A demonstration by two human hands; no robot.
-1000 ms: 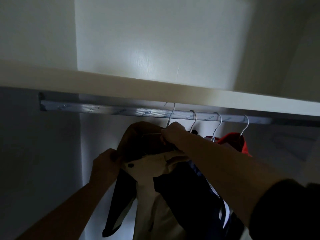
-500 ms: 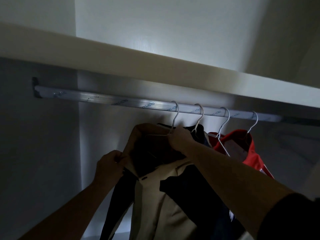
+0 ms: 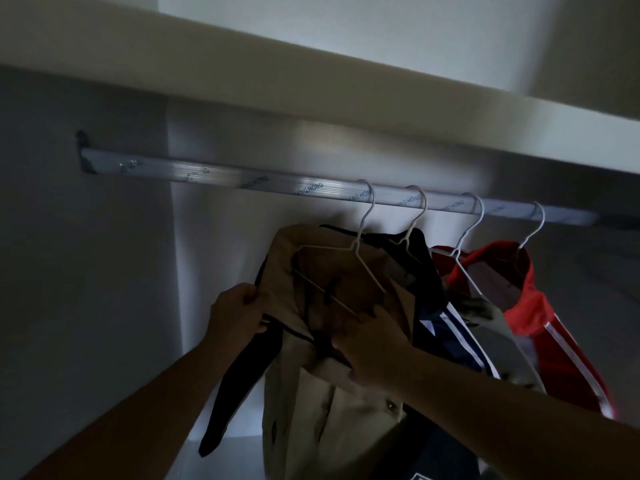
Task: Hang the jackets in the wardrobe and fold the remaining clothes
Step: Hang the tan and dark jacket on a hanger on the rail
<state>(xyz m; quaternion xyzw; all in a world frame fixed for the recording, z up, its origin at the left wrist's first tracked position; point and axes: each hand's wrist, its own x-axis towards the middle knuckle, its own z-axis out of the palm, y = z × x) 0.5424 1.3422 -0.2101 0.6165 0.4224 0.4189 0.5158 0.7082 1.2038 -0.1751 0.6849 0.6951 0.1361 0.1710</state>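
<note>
Pretty dim in here, but the wardrobe shelf (image 3: 311, 109) runs across the top, a flat, pale, smooth board. Right under it is the rail (image 3: 214, 176), ribbed silvery metal with blue lettering printed along it.

The tan jacket (image 3: 311, 410) is hanging from that rail, leftmost of the clothes on it. It's matte woven cloth with a dark lining, and a long dark strip (image 3: 235, 386) dangles off its left side. Both bare forearms reach up and in from the bottom corners.

The left hand (image 3: 235, 313) has the jacket's left shoulder edge clamped, with the thumb on top and the fingers curled underneath. The right hand (image 3: 374, 348) is on the jacket front just below the hanger. Its fingers are laid over the cloth, the thumb is tucked beneath, and the fabric is bunched between them, so it's gripping too.

Next along, touching the tan one, is a navy jacket (image 3: 446, 337) with white stripes. After that comes a red jacket (image 3: 540, 313) with a white stripe down the sleeve and a slicker-looking fabric.

Four thin white wire hangers are hooked over the rail. The tan jacket's hanger (image 3: 360, 237) sits twisted, with its triangle showing inside the open collar.

Smallest bit: a shiny round snap (image 3: 391, 406) on the tan front, just under the right wrist.
</note>
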